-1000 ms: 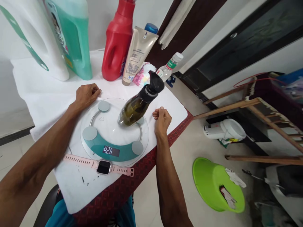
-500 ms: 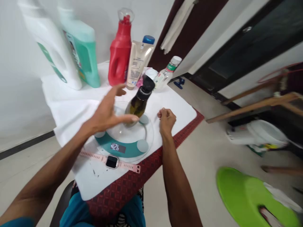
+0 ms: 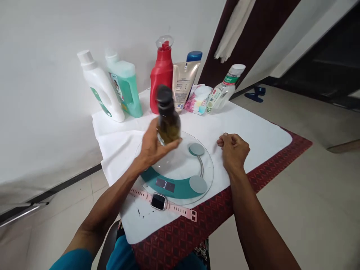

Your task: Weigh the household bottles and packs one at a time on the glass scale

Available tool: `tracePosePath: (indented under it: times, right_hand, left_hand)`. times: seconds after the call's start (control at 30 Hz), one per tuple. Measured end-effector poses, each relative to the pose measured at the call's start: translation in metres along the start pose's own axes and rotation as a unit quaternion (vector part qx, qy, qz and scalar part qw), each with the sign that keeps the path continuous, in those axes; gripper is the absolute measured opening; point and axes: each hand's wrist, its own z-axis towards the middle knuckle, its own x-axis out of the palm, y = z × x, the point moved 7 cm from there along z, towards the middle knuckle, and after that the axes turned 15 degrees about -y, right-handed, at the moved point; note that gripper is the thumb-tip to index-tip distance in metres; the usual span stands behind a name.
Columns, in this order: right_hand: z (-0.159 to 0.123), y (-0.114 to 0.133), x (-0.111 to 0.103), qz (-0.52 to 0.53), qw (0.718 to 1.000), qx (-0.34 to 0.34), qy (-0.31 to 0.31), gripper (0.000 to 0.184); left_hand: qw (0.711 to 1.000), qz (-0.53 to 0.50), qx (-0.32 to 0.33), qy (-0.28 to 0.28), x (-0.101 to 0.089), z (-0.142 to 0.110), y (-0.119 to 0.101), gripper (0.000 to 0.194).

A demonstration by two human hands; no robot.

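Note:
My left hand (image 3: 154, 147) is closed around a bottle (image 3: 168, 127) with a black top and brownish-yellow liquid. It is blurred and held up over a round glass scale (image 3: 180, 195). The scale has a teal band, grey discs and a small lit display (image 3: 165, 185). My right hand (image 3: 235, 150) lies curled in a loose fist on the white cloth, right of the scale, with nothing seen in it. In front of the scale lies a pink-strapped smartwatch (image 3: 159, 201), its screen dark.
Along the back stand a white bottle (image 3: 102, 90), a green jug (image 3: 128, 90), a red bottle (image 3: 161, 71), a beige tube (image 3: 182, 84) and a clear bottle (image 3: 225, 92). A pink packet (image 3: 198, 99) sits among them. A patterned red cloth (image 3: 270, 161) edges the table.
My left hand, open beside the bottle before, has closed on it and raised it off the scale. The display reading has changed. My right hand stays in a fist. The view has shifted left.

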Motion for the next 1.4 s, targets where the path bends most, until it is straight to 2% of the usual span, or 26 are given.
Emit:
tracePosePath:
  times: [0.13,0.2,0.27,0.4,0.5,0.7,0.8,0.97,1.07,1.2,1.27,1.33,1.4]
  right_hand:
    - [0.002,0.002,0.002,-0.005,1.000,-0.006,0.000,0.039]
    - [0.003,0.004,0.002,-0.015,1.000,-0.006,0.000,0.036]
    - [0.003,0.006,0.003,-0.029,1.000,-0.006,0.004,0.033]
    - [0.003,0.009,0.002,-0.043,0.999,-0.012,0.001,0.032]
    - [0.003,0.010,0.002,-0.040,0.999,-0.013,0.001,0.032]
    - [0.003,0.009,0.001,-0.044,0.999,-0.008,-0.004,0.032]
    - [0.002,0.011,0.001,-0.039,0.999,-0.008,0.002,0.030]
    - [0.001,0.016,0.000,-0.042,0.999,0.008,0.010,0.025]
    - [0.001,0.018,0.000,-0.046,0.999,0.007,0.018,0.025]
    - [0.002,0.016,0.001,-0.049,0.999,0.004,0.025,0.029]
    - [0.003,0.015,0.001,-0.055,0.998,0.000,0.026,0.033]
    - [0.003,0.015,0.001,-0.062,0.998,-0.008,0.029,0.037]
    - [0.003,0.015,0.001,-0.066,0.997,-0.018,0.030,0.039]
  left_hand:
    - [0.990,0.084,-0.009,-0.112,-0.062,0.039,0.014,0.064]
    - [0.980,0.149,-0.022,-0.130,-0.083,0.058,0.029,0.059]
    - [0.968,0.207,-0.040,-0.134,-0.094,0.073,0.050,0.056]
    - [0.954,0.260,-0.080,-0.125,-0.093,0.084,0.095,0.056]
    - [0.945,0.281,-0.105,-0.133,-0.089,0.085,0.120,0.055]
    - [0.936,0.306,-0.112,-0.130,-0.078,0.089,0.147,0.058]
    - [0.939,0.284,-0.116,-0.156,-0.071,0.093,0.155,0.066]
    - [0.930,0.255,-0.153,-0.214,-0.063,0.094,0.156,0.094]
    - [0.926,0.257,-0.167,-0.220,-0.062,0.091,0.151,0.100]
    - [0.929,0.242,-0.153,-0.232,-0.071,0.087,0.136,0.105]
    - [0.930,0.227,-0.111,-0.266,-0.077,0.083,0.118,0.111]
    - [0.933,0.198,-0.030,-0.298,-0.077,0.081,0.091,0.107]
    - [0.949,0.148,0.058,-0.272,-0.060,0.085,0.066,0.092]
